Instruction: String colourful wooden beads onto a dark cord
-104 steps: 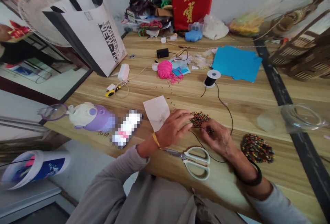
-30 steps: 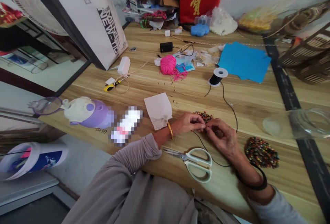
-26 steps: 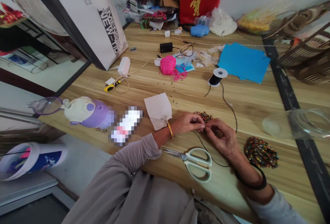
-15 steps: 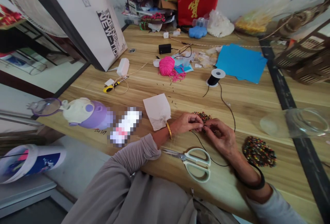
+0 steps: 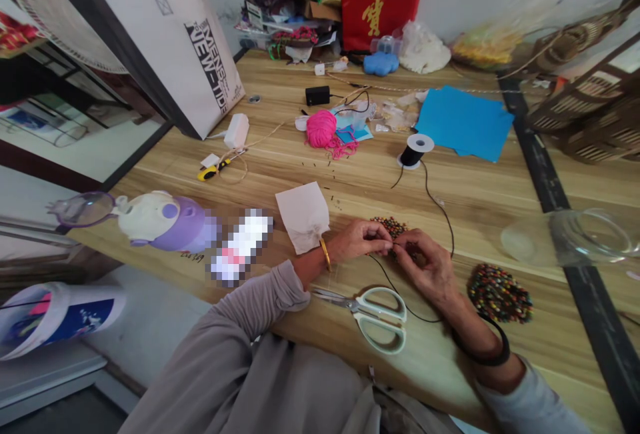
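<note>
My left hand (image 5: 361, 239) and my right hand (image 5: 426, 262) meet fingertip to fingertip over the table, each in a pinch. A thin black cord (image 5: 391, 283) runs from under my left fingers and curves below my right hand; its end seems to lie between the fingertips. Whether a bead is in the pinch is too small to tell. Just behind the fingers lies a small pile of mixed-colour beads (image 5: 391, 224), partly hidden by them. Right of my right wrist is a larger heap of beads (image 5: 501, 293). White-handled scissors (image 5: 370, 311) lie below my hands, blades pointing left.
Behind my hands stands a spool of black cord (image 5: 414, 152). Pink yarn (image 5: 321, 129), blue sheets (image 5: 463, 121) and white paper (image 5: 303, 213) lie farther off. A purple bottle (image 5: 173, 219) and a phone (image 5: 242, 246) are at left, a clear plastic jar (image 5: 550, 239) at right.
The view has shifted very slightly, moving everything a little to the left in the picture. My hands keep the same pinch, with hardly any visible motion.
</note>
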Tool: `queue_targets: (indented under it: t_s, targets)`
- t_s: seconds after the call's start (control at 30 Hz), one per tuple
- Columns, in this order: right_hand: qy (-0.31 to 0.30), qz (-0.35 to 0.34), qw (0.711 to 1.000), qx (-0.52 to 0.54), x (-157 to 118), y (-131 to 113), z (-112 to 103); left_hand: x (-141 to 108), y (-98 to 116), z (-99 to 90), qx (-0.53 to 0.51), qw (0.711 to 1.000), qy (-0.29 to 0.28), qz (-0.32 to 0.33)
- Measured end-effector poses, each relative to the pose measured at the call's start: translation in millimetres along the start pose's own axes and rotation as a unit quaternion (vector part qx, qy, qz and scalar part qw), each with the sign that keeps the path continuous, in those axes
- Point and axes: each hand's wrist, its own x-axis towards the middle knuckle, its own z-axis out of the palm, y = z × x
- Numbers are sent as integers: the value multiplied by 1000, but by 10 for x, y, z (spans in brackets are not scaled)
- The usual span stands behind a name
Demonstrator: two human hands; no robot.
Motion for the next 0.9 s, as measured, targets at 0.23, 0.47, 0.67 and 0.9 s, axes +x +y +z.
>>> queue_targets:
  t_s: [0.23, 0.47, 0.67, 0.9]
  targets:
    - [13, 6, 1000, 3, 4, -28, -3, 14, -17, -10, 5, 1000, 1, -5]
    - [2, -27, 1000, 1, 25, -1, 4, 8, 11, -2, 13, 1000, 0, -5]
    - [5, -29, 1000, 7, 31, 6, 4, 16, -11, -8, 19, 1000, 1, -1]
    - [2, -7, 1000, -3, 15, -3, 7, 11, 3, 0, 14, 1000, 7, -4]
